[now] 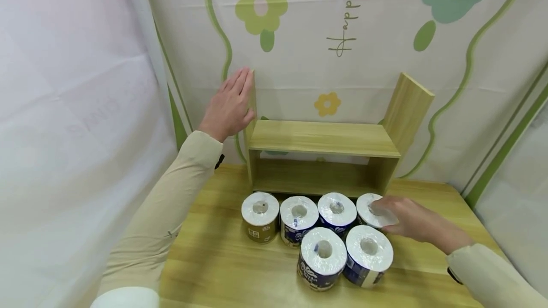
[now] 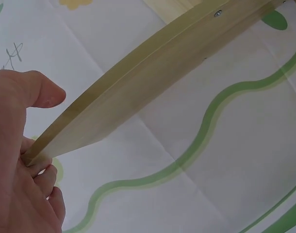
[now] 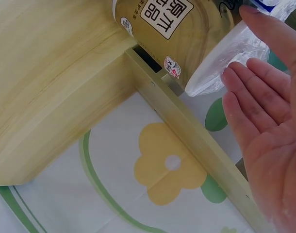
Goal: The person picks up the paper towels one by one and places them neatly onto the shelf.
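- The left hand [image 1: 227,106] rests against the upper end of the shelf's left panel [image 2: 133,97]; its fingers are extended, with the thumb apart from the panel's edge.
- The right hand [image 1: 411,220] is at the top of the back right roll [image 1: 364,206], its fingers fairly straight and spread from the thumb beside the clear wrapping; whether they press on it I cannot tell.
- That roll, gold-labelled in the right wrist view, ends a row of four before the wooden shelf [image 1: 323,138].
- Leftward along the row come the third roll [image 1: 327,210], the second roll [image 1: 292,234], both blue-labelled, and the brown-labelled leftmost roll [image 1: 261,232].
- Nearer the person, the front left roll [image 1: 318,270] and front right roll [image 1: 364,270] stand close together.
- All six stand upright on the wooden surface [image 1: 222,270].
- Behind the shelf hangs a flower-printed cloth [image 1: 299,70].
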The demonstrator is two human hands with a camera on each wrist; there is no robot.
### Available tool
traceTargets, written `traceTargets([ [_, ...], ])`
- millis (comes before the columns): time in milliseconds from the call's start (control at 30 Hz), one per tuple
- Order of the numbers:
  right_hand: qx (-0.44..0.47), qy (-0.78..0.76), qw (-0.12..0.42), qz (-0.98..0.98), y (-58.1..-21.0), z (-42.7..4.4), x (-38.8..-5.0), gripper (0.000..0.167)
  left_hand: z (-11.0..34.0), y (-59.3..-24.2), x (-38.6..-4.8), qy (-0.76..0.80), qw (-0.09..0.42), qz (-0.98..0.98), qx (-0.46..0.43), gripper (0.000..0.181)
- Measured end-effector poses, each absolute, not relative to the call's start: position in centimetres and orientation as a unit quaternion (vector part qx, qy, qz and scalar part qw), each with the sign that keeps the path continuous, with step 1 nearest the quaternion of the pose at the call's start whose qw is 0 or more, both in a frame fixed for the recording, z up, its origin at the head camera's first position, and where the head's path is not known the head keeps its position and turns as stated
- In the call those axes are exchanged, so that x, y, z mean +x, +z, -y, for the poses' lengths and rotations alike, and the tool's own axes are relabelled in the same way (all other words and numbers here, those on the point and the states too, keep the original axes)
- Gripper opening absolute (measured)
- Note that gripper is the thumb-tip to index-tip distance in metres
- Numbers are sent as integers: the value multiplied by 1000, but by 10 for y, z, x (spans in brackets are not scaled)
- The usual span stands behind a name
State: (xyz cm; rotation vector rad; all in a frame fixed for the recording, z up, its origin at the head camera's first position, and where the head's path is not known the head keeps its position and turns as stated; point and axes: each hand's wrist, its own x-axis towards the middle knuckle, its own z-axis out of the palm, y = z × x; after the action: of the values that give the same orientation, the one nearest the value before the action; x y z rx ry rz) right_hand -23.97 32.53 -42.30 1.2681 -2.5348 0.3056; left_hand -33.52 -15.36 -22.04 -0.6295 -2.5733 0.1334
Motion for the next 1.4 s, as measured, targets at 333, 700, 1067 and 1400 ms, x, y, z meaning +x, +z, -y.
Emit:
traceTargets([
  [333,408,111,98,901,-420,-319,-239,49,155,-221,-335,70,236,942,-227,78],
  [700,399,99,47,910,-426,-316,-245,37,155,-223,-334,82,237,941,-226,77],
  [1067,418,107,62,900,-430,-316,-250,36,153,-226,-333,71,251,938,-229,76],
  [1400,417,111,28,902,-423,-313,-252,34,156,-227,-333,56,260,937,-229,76],
])
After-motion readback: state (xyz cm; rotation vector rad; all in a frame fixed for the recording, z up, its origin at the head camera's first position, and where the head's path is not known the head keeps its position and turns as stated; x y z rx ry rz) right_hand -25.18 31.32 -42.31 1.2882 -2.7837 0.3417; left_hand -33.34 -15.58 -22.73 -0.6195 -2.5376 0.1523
